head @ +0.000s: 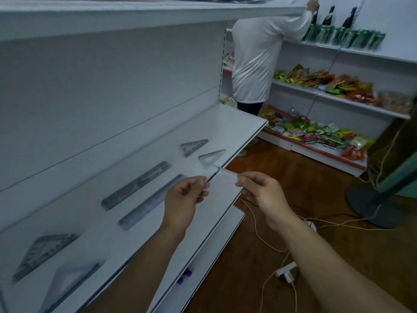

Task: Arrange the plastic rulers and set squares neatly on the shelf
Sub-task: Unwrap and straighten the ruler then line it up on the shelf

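Observation:
On the white shelf [243, 123] lie two clear rulers [135, 186], [151, 202] side by side in the middle. Two small set squares [193, 146], [211, 156] rest further right, and two larger set squares [42, 254], [72, 283] lie at the near left. My left hand [182, 199] and my right hand [261, 190] hover over the shelf's front edge. Between their fingertips they pinch a thin clear plastic ruler [222, 173], seen almost edge-on and blurred.
A person in a white shirt [257, 59] stands at the shelf's far end. Shelves of snack packets [316, 132] and green cans [345, 37] line the right wall. White cables and a plug [286, 272] lie on the wooden floor, beside a dark stand base [370, 206].

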`<act>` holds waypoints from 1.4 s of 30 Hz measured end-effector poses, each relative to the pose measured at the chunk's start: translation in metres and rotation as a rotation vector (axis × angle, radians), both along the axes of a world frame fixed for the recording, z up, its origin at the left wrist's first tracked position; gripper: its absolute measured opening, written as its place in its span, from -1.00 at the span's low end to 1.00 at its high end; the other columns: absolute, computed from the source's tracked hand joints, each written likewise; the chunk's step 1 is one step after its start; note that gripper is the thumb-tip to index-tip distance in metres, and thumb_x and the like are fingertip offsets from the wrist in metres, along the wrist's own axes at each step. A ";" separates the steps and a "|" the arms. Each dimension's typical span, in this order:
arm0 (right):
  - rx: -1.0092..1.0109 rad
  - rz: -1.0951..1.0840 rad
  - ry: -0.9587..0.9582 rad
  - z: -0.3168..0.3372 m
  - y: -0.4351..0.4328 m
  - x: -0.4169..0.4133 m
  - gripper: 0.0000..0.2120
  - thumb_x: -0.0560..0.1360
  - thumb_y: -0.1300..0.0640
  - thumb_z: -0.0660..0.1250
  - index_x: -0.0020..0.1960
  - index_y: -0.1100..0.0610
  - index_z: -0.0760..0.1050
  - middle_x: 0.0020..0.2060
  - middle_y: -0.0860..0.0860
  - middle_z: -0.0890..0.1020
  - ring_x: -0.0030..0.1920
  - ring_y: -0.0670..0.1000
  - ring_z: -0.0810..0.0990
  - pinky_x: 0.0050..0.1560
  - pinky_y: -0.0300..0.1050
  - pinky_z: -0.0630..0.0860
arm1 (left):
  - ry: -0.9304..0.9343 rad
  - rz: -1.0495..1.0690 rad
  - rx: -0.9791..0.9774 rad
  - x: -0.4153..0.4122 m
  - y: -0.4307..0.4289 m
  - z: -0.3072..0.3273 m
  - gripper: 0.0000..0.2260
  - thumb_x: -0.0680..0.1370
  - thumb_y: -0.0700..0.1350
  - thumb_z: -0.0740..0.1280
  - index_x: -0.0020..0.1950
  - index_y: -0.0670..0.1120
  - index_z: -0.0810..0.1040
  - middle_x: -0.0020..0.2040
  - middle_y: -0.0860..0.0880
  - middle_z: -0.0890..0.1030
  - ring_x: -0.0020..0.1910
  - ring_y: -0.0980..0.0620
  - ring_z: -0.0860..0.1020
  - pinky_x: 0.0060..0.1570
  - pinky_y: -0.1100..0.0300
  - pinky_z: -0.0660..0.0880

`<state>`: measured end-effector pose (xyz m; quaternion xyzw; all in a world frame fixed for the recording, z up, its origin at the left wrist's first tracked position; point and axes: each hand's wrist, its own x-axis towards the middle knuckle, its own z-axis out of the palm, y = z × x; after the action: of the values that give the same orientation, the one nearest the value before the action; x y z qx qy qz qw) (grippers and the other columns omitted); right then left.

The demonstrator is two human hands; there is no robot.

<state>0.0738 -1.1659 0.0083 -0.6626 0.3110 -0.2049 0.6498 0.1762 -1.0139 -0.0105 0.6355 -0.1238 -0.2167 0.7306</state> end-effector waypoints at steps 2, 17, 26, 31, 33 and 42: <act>0.002 0.011 0.006 -0.002 -0.015 0.013 -0.93 0.51 0.14 0.37 -0.05 0.04 0.63 -0.20 -0.05 0.69 -0.18 -0.04 0.57 -0.07 -0.05 0.47 | 0.012 0.023 -0.013 0.008 -0.012 0.001 -0.91 0.55 -0.22 0.33 -0.03 -0.09 0.63 -0.20 0.01 0.69 -0.26 0.17 0.61 -0.20 0.35 0.54; -0.061 0.399 0.004 -0.021 -0.121 0.133 -0.91 0.50 0.24 0.35 -0.09 0.10 0.63 -0.21 0.08 0.69 -0.29 -0.11 0.59 -0.22 -0.23 0.49 | -0.092 0.405 0.133 0.062 -0.085 -0.024 -0.91 0.54 -0.19 0.37 -0.10 -0.02 0.64 -0.22 0.04 0.68 -0.22 0.12 0.60 -0.14 0.34 0.53; -0.332 0.846 -0.007 -0.056 -0.212 0.187 -0.82 0.44 0.20 0.45 -0.10 -0.09 0.63 -0.25 -0.14 0.65 -0.22 -0.09 0.59 -0.15 -0.19 0.53 | -0.170 0.685 0.451 0.061 -0.146 -0.037 -0.88 0.56 -0.06 0.33 0.06 0.09 0.60 -0.14 0.10 0.65 -0.16 0.21 0.60 -0.15 0.41 0.49; -0.600 0.935 -0.220 -0.070 -0.229 0.204 -0.87 0.41 0.11 0.46 -0.04 -0.02 0.64 -0.19 -0.10 0.63 -0.13 -0.12 0.56 -0.08 -0.36 0.45 | -0.228 0.733 0.561 0.054 -0.161 -0.045 -0.79 0.56 -0.06 0.34 0.19 0.09 0.56 -0.11 0.14 0.61 -0.15 0.27 0.56 -0.15 0.47 0.46; -0.685 0.939 -0.252 -0.077 -0.231 0.211 -0.83 0.42 0.03 0.42 -0.02 0.03 0.66 -0.16 -0.11 0.60 -0.07 -0.13 0.52 -0.01 -0.35 0.43 | -0.259 0.701 0.594 0.051 -0.163 -0.048 -0.72 0.54 -0.10 0.37 0.24 0.10 0.51 -0.05 0.13 0.58 -0.10 0.28 0.53 -0.11 0.52 0.42; -0.830 0.997 -0.353 -0.084 -0.238 0.231 -0.83 0.40 0.02 0.45 -0.04 0.04 0.68 -0.13 -0.16 0.58 -0.04 -0.17 0.47 0.05 -0.36 0.36 | -0.346 0.728 0.824 0.051 -0.162 -0.053 -0.67 0.48 -0.05 0.44 0.24 -0.04 0.59 -0.11 0.15 0.50 -0.19 0.21 0.50 -0.09 0.50 0.41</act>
<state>0.3051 -1.4036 -0.0753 -0.8783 -0.2477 -0.0882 0.3993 0.2274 -1.1760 -0.0634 0.8956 0.0798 0.1258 0.4193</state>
